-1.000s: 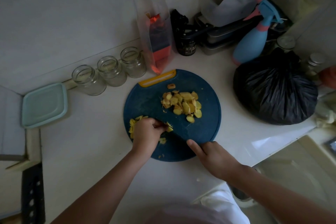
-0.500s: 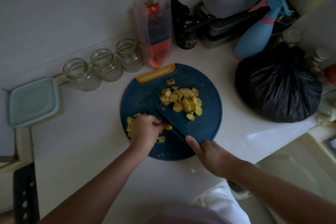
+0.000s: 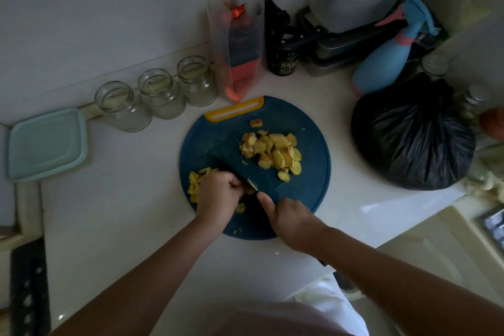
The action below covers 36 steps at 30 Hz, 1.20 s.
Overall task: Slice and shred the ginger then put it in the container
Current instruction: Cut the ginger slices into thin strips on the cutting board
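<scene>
L hand (image 3: pixel 218 191) knuckles-up on ginger (image 3: pixel 195 185) (R hand (image 3: pixel 289 215): knife (image 3: pixel 252 185))

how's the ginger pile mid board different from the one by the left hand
The slice pile is flat rounded pieces; the strip pile is thin sticks. The slice pile is bigger and lies in the open; the strip pile is smaller, at the left edge of the cutting board, partly hidden by the left hand. Both are yellow ginger on that blue board.
</scene>
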Each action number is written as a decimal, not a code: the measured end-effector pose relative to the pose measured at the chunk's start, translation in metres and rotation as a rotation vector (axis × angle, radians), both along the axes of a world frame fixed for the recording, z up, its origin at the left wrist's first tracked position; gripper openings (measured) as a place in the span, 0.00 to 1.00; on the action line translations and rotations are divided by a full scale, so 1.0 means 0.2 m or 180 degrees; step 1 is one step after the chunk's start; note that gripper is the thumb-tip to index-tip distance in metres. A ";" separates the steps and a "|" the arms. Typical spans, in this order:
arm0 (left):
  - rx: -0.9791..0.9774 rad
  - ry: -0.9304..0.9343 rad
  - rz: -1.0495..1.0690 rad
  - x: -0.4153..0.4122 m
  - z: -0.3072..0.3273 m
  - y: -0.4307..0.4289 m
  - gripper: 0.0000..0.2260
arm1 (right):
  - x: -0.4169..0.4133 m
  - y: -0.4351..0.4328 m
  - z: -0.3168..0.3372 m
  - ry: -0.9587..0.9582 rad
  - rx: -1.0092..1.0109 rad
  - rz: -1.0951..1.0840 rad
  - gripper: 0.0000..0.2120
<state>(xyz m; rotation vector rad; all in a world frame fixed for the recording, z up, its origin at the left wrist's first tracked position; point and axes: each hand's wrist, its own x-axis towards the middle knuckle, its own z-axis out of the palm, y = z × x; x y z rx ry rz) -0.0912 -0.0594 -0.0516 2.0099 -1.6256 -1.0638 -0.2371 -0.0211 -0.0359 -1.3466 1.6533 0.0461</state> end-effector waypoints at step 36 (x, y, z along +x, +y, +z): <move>-0.0398 -0.0157 -0.0208 -0.01 -0.03 0.04 0.14 | 0.13 -0.15 -0.02 0.0102 -0.0189 -0.0228 0.28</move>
